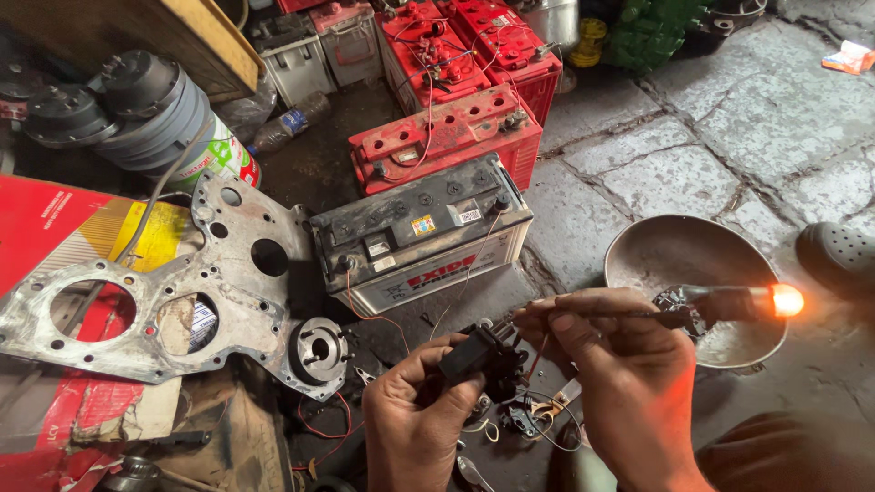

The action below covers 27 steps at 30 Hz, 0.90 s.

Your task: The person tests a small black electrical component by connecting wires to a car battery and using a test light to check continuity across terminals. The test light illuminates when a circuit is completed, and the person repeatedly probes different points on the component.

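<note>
On the stone floor (693, 118), red batteries (447, 137) stand behind a grey battery (419, 232) with small white and yellow stickers on top and a red-lettered label on its front, a metal plate (182, 301) to its left and a metal bowl (679, 264) to its right. Thin wires (374, 314) run from the grey battery toward the hands. The left hand (415, 428) grips a small black part (478, 351) low in front, and the right hand (611, 374) pinches a probe (620, 312) whose bulb (784, 300) glows orange over the bowl.

red batteries (447, 137): 3 | grey-topped batteries (419, 232): 3 | metal bowl (674, 251): 1 | lit bulb (784, 300): 1 | cover plate (196, 305): 1 | hands (415, 424): 2
</note>
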{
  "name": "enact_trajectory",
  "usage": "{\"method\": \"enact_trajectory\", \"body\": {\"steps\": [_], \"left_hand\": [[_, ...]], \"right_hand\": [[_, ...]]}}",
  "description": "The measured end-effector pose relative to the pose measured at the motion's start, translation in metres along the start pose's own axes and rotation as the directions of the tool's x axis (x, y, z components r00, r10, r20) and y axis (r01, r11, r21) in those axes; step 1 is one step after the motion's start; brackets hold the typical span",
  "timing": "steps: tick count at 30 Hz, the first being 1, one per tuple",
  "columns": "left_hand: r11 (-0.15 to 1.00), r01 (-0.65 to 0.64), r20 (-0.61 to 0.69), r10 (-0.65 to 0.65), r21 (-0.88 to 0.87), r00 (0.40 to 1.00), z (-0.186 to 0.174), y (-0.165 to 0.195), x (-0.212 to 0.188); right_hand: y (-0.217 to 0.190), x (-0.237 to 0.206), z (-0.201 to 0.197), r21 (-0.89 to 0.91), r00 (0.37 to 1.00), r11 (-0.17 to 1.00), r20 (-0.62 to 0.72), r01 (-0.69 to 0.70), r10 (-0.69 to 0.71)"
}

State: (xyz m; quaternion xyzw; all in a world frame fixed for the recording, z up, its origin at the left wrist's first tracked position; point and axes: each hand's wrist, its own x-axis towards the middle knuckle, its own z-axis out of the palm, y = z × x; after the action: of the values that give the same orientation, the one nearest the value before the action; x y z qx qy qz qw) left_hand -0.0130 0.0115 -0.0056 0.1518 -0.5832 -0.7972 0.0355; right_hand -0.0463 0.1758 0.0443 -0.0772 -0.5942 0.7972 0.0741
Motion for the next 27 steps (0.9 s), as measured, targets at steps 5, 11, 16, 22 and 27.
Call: {"method": "enact_trajectory", "body": {"steps": [5, 11, 16, 22, 27], "left_hand": [[0.993, 0.056, -0.042, -0.061, -0.104, 0.997, 0.000, 0.003, 0.002], [0.960, 0.130, -0.091, -0.156, -0.247, 0.983, -0.002, 0.013, 0.004], [0.951, 0.146, -0.113, -0.182, -0.274, 0.977, -0.004, 0.024, 0.004], [0.947, 0.170, -0.095, -0.203, -0.272, 0.975, -0.008, 0.033, 0.001], [0.951, 0.264, 0.083, -0.254, -0.162, 0.964, -0.013, 0.037, 0.002]], "right_hand": [[0.000, 0.003, -0.003, 0.088, 1.000, 0.996, 0.010, 0.023, -0.024], [0.002, 0.014, -0.010, 0.156, 0.993, 0.981, 0.008, -0.114, 0.115], [0.006, 0.014, -0.007, 0.167, 0.968, 0.953, 0.052, -0.252, 0.247], [0.023, 0.017, -0.013, 0.197, 0.935, 0.926, 0.221, -0.322, 0.278], [0.024, 0.017, -0.016, 0.106, 0.878, 0.917, 0.349, -0.384, 0.327]]}}
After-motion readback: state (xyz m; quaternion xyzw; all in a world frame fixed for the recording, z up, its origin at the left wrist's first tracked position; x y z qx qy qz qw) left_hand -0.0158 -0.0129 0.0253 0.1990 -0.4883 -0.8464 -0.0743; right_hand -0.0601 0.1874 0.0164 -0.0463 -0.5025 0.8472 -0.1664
